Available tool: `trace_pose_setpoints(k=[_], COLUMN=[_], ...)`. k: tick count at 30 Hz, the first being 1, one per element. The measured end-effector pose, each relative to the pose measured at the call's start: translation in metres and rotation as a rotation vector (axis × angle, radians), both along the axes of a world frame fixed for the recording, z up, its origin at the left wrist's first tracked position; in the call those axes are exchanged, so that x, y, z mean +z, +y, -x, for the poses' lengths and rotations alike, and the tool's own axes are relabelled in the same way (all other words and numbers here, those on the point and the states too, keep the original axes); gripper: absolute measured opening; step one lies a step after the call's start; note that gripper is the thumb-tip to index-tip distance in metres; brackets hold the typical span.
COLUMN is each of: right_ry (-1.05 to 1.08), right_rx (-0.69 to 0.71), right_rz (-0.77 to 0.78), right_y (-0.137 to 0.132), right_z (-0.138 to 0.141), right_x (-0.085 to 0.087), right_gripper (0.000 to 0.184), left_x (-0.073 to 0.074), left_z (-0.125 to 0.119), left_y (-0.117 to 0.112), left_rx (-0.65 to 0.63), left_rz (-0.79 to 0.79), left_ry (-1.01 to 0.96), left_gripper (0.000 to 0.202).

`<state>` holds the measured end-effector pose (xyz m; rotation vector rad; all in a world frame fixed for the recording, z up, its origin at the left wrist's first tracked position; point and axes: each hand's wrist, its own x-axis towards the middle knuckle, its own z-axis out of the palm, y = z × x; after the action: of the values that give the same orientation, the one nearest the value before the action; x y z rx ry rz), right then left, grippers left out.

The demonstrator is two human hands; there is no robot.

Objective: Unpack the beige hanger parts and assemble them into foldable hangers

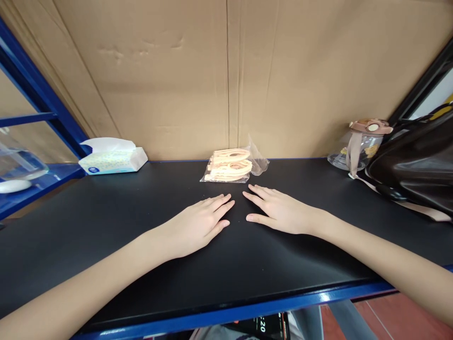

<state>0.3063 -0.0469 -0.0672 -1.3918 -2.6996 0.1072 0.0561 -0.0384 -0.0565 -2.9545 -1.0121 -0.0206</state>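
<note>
My left hand point(200, 224) lies flat on the black tabletop point(155, 283), fingers spread and pointing to the right. Facing it across a small gap, my right hand point(278, 208) rests palm down with its fingers also apart. Neither hand holds anything. Just beyond the fingertips is a clear plastic bag point(260, 163) with several pale cream plastic pieces point(230, 166) stacked inside; they have looped ends, and their exact kind is hard to make out. Both hands are apart from the bag.
A tissue pack point(113, 158) sits at the back left. At the back right stands a clear water bottle point(364, 144) with a strap, beside a dark shiny bag point(414, 160). Cardboard point(177, 75) walls the rear. A phone point(262, 327) shows below the blue front edge point(212, 317).
</note>
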Motion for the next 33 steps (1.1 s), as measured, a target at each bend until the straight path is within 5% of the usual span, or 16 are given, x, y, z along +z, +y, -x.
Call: trace_pose_setpoints(k=[16,23,26,29,33], right_ry=[0.018,0.133,0.276,0.337,0.394], right_rx=[0.009,0.139,-0.009,-0.405,-0.519], right_rz=[-0.054,-0.274,-0.326,-0.028,0.195], right_y=[-0.001,-0.004,0.026,0.072,0.122], right_z=[0.000,0.019,0.013,-0.007,-0.029], right_x=[-0.003,0.023,0.042,0.055,0.054], right_gripper=[0.076,0.035,0.033,0.022,0.013], left_x=[-0.002,0.004,0.005,0.008,0.020], left_z=[-0.001,-0.010,-0.023,-0.035,-0.043], left_y=[-0.001,-0.007,0.012,0.051,0.112], left_rx=[0.029,0.119,0.274,0.504,0.737], left_rz=[0.074,0.268,0.222,0.239,0.362], left_ry=[-0.083,-0.221,-0.517,-0.834,-0.924], left_gripper=[0.050,0.050,0.051,0.061,0.048])
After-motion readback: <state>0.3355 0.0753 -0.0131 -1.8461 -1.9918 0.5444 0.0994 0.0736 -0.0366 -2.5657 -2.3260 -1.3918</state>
